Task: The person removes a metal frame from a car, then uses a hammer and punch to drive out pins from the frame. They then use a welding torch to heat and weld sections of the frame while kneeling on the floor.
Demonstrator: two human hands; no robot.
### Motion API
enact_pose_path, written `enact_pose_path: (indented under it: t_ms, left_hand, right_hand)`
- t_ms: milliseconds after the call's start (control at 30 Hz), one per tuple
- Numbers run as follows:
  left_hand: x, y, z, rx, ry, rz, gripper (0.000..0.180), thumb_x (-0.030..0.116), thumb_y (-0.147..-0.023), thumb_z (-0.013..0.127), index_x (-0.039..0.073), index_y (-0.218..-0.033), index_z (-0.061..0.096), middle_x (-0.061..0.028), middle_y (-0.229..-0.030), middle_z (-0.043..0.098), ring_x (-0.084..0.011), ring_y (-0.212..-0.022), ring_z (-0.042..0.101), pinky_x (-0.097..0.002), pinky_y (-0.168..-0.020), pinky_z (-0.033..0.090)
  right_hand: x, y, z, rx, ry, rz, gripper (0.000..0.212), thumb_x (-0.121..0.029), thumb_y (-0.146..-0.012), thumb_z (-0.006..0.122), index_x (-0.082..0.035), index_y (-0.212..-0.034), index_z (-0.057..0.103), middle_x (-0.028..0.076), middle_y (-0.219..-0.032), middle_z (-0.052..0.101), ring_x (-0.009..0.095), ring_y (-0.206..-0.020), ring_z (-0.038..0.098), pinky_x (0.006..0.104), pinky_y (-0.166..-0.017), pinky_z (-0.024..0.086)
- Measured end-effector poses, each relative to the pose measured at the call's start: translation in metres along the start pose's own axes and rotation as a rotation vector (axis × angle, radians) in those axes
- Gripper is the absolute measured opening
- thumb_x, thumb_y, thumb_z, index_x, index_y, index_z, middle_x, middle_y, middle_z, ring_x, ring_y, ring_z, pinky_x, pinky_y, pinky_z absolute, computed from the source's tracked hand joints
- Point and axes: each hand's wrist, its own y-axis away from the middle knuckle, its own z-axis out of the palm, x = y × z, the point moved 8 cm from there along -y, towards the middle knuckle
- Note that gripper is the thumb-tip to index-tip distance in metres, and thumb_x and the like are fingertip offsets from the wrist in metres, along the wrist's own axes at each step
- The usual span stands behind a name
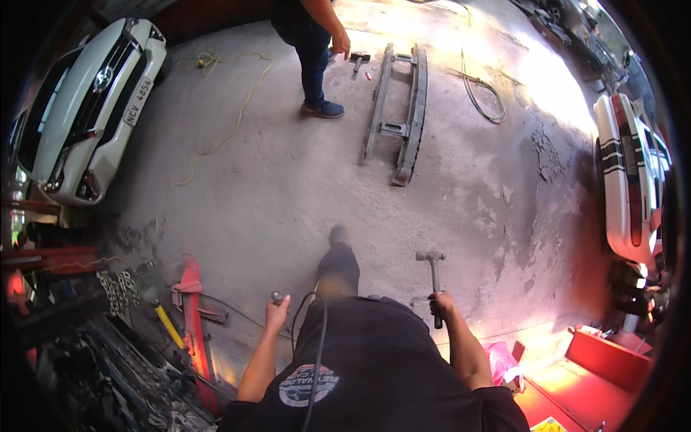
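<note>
My right hand [442, 305] is closed around the handle of a ball-peen hammer [435, 273], its metal head upward and away from me. My left hand [276, 314] is closed on a short metal tool with a rounded end [276, 296]; most of it is hidden in the fist, so its kind does not show. Both hands are apart, one on each side of my body. Farther ahead, a grey metal frame [415, 119] with two long rails and crosspieces lies on the floor. A dark T-shaped tool [358, 60] lies beside its far end.
Another person [311, 65] stands left of the frame. White vehicles stand left [108, 108] and right [622, 180]. A yellow cord [241, 108] and a looped hose [489, 115] lie across the floor. Near left are a red jack [191, 309] and dark parts; red metalwork [604, 360] is near right.
</note>
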Motion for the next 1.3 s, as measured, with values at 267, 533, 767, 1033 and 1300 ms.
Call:
enact_pose_path:
  t_ms: [267, 533, 767, 1033, 1300]
  left_hand:
    - [0.238, -0.189, 0.027, -0.167, -0.344, 0.136, 0.039, 0.034, -0.094, 0.070, -0.003, -0.080, 0.068, -0.0079, -0.071, 0.068, -0.0171, -0.068, 0.064, -0.0364, -0.065, 0.050]
    - [0.357, -0.291, 0.099, -0.199, -0.330, 0.281, 0.037, 0.029, -0.096, 0.066, 0.000, -0.074, 0.059, -0.0038, -0.066, 0.058, -0.0129, -0.064, 0.050, -0.0352, -0.060, 0.043]
    - [0.450, -0.323, 0.153, -0.191, -0.345, 0.268, 0.038, 0.031, -0.096, 0.067, -0.002, -0.078, 0.059, -0.0089, -0.073, 0.064, -0.0153, -0.071, 0.057, -0.0348, -0.068, 0.047]
    - [0.509, -0.372, 0.162, -0.096, -0.466, 0.396, 0.039, 0.032, -0.094, 0.069, -0.002, -0.081, 0.058, -0.0172, -0.077, 0.061, -0.0295, -0.070, 0.057, -0.0429, -0.068, 0.046]
    - [0.474, -0.485, 0.143, -0.134, -0.414, 0.253, 0.038, 0.029, -0.094, 0.070, -0.002, -0.078, 0.052, -0.0185, -0.074, 0.053, -0.0308, -0.068, 0.045, -0.0447, -0.067, 0.043]
  right_hand:
    - [0.022, 0.035, 0.007, 0.266, -0.071, 0.228, 0.024, -0.018, -0.093, 0.067, -0.002, -0.078, 0.056, 0.009, -0.058, 0.053, 0.023, -0.047, 0.053, 0.0415, -0.043, 0.043]
    - [-0.022, 0.035, -0.008, 0.202, -0.234, 0.333, 0.018, -0.017, -0.097, 0.063, 0.000, -0.104, 0.062, 0.008, -0.059, 0.054, 0.024, -0.046, 0.053, 0.0409, -0.043, 0.043]
    - [-0.161, -0.063, -0.041, 0.154, -0.245, 0.221, 0.020, -0.014, -0.096, 0.061, 0.003, -0.106, 0.061, 0.010, -0.060, 0.054, 0.023, -0.045, 0.052, 0.0387, -0.042, 0.046]
    - [-0.344, -0.060, -0.067, 0.109, -0.010, 0.031, 0.019, -0.020, -0.095, 0.062, -0.002, -0.098, 0.055, 0.006, -0.062, 0.053, 0.019, -0.046, 0.051, 0.0358, -0.041, 0.044]
    - [-0.437, -0.003, -0.018, 0.226, 0.091, -0.022, 0.024, -0.020, -0.094, 0.063, 0.001, -0.102, 0.054, 0.006, -0.063, 0.053, 0.018, -0.045, 0.051, 0.0358, -0.040, 0.043]
